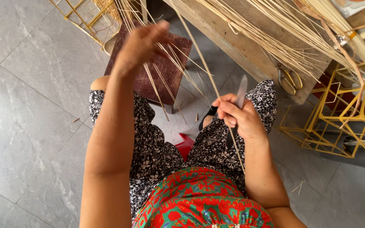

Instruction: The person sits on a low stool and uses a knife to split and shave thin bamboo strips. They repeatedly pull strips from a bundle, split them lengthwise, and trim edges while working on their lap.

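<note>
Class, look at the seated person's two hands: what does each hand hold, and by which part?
The right hand grips a knife by its handle, blade up, against a thin cane strip. The left hand holds that strip higher up.

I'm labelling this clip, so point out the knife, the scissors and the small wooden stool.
knife (241, 89): head view, on the grey blade above the right hand.
scissors (289, 79): head view, on the looped handles.
wooden stool (165, 69): head view, on its dark red top.

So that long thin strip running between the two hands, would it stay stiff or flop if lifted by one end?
The strip looks very thin for its length, so it would probably bend and sag. It runs straight between the left hand and right hand, suggesting some springiness. Likely very light.
</note>
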### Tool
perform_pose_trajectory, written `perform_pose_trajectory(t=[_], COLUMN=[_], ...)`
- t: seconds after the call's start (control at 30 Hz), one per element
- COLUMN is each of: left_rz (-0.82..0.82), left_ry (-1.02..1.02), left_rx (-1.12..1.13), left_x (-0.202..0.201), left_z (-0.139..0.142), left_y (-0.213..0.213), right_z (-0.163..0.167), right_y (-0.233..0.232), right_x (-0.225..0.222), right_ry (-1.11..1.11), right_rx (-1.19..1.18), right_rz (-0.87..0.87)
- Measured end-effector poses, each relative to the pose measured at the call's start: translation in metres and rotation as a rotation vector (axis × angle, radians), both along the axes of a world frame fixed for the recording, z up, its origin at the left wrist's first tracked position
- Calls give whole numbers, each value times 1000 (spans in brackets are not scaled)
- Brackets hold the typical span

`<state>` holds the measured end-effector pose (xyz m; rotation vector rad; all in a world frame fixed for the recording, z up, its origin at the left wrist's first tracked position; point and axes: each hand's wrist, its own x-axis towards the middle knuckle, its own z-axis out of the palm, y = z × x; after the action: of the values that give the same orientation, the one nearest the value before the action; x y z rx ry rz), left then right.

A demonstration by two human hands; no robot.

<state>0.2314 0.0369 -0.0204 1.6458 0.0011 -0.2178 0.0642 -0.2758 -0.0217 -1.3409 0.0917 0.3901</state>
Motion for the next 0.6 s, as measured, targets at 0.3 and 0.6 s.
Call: perform_pose_trajectory(t=[0.3,0.6], left_rz=[50,214], left_ry=[-496,-493], left_rx=[-110,36], left_x=[-1,35], left_z=[-7,-14], left_y=[-6,0], right_z=[-44,-74], right_y=[21,33], right_x=[-1,23], right_ry=[-21,-22], right_rx=[-318,-404], right_rz=[133,127])
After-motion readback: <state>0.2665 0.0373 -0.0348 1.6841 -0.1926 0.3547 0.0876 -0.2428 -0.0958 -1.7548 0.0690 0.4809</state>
